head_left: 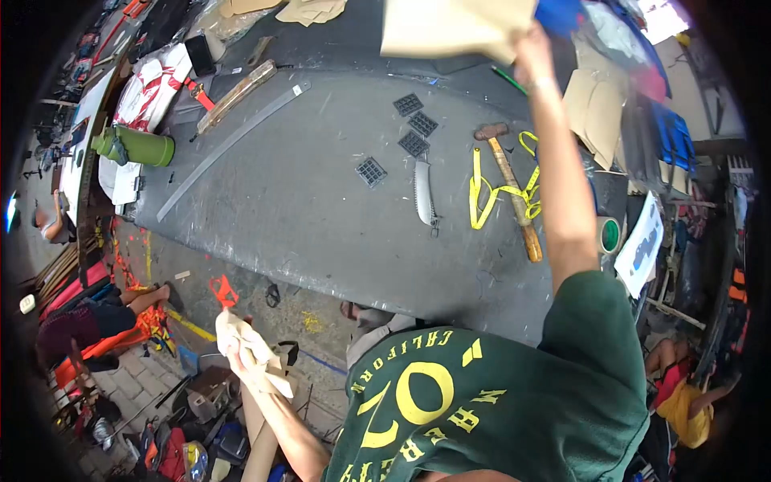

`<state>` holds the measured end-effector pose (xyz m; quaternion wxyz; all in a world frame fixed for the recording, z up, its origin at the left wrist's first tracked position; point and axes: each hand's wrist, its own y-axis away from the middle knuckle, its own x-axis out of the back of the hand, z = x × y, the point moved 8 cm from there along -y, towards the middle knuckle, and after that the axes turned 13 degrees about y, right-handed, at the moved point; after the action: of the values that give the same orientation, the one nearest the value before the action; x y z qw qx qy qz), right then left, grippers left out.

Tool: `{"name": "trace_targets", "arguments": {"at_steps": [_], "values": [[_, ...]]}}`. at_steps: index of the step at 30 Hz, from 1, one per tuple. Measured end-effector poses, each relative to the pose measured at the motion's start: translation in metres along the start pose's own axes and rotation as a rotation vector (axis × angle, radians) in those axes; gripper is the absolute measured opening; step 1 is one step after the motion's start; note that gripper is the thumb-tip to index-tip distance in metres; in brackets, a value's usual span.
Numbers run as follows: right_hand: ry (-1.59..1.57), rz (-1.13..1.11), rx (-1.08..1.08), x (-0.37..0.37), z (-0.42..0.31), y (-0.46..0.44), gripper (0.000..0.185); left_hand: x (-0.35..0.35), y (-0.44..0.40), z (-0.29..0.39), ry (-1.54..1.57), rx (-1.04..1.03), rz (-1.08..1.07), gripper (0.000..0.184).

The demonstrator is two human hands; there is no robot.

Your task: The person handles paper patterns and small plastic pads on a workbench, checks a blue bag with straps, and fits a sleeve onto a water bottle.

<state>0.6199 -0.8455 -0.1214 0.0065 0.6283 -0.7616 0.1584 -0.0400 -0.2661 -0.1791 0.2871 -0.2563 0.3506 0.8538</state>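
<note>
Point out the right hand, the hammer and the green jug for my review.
Right hand (533,56): head view, its middle.
Hammer (505,170): head view, wooden handle.
Green jug (148,148): head view, its body.

Dark worktable (305,233): hammer (507,170), yellow tape (476,173), long ruler (229,140), four black grids (414,145), serrated blade (423,193).

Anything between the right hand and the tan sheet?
Nothing visible: the right hand grips the sheet directly, at its lower-right edge. The hammer and yellow tape lie nearer the person, not between them.
</note>
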Motion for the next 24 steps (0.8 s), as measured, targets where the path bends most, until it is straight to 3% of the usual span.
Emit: {"name": "trace_targets", "arguments": {"at_steps": [1,2,3,4,5,7,8,9,11,13,14,16,17,20,21,24], "values": [[0.215,-0.103,0.113,-0.025,-0.062,0.075,0.014,-0.026,0.001,0.007,-0.138,-0.098,-0.059,0.063],[0.127,-0.215,-0.1,-0.053,-0.118,0.157,0.017,-0.036,-0.001,0.012,-0.119,-0.081,-0.121,0.068],[-0.014,-0.392,0.213,-0.091,-0.135,0.196,0.014,-0.039,-0.002,0.018,-0.1,-0.064,-0.183,0.073],[-0.012,-0.485,0.131,-0.105,-0.127,0.252,0.018,-0.038,0.0,0.025,-0.082,-0.05,-0.245,0.079],[-0.494,-0.6,-0.169,-0.136,-0.13,0.313,0.025,-0.028,0.004,0.03,-0.068,-0.02,-0.223,0.083],[-0.408,-0.854,-0.309,-0.179,-0.127,0.415,0.035,-0.014,0.018,0.053,-0.135,-0.065,-0.218,0.082],[-0.346,-0.874,-0.199,-0.205,-0.116,0.458,0.033,-0.008,0.029,0.063,-0.168,-0.084,-0.212,0.082],[0.05,-0.917,-0.17,-0.218,-0.162,0.492,0.039,-0.009,0.043,0.075,-0.176,-0.092,-0.214,0.085],[-0.198,-1.083,0.077,-0.269,-0.187,0.567,0.055,0.028,0.056,0.096,-0.128,-0.071,-0.241,0.089],[-0.12,-1.151,0.157,-0.31,-0.209,0.632,0.046,0.032,0.083,0.112,-0.095,-0.035,-0.248,0.092],[-0.032,-1.151,0.196,-0.329,-0.227,0.658,0.042,0.126,0.077,0.115,-0.186,0.129,-0.006,0.091],[-0.054,-1.266,0.391,-0.368,-0.265,0.719,0.031,0.208,0.061,0.114,-0.514,0.247,-0.032,0.085],[0.011,-1.308,0.399,-0.384,-0.28,0.75,0.029,0.173,0.072,0.115,-0.495,0.069,-0.186,0.078],[-0.048,-1.438,0.434,-0.425,-0.316,0.799,0.033,0.166,0.083,0.143,0.005,0.04,-0.179,0.077],[-0.108,-1.493,0.449,-0.433,-0.323,0.81,0.035,0.11,0.101,0.167,-0.07,-0.068,-0.197,0.077],[-0.066,-1.523,0.577,-0.47,-0.333,0.844,0.035,0.193,0.077,0.17,0.143,0.085,-0.04,0.075]]}}
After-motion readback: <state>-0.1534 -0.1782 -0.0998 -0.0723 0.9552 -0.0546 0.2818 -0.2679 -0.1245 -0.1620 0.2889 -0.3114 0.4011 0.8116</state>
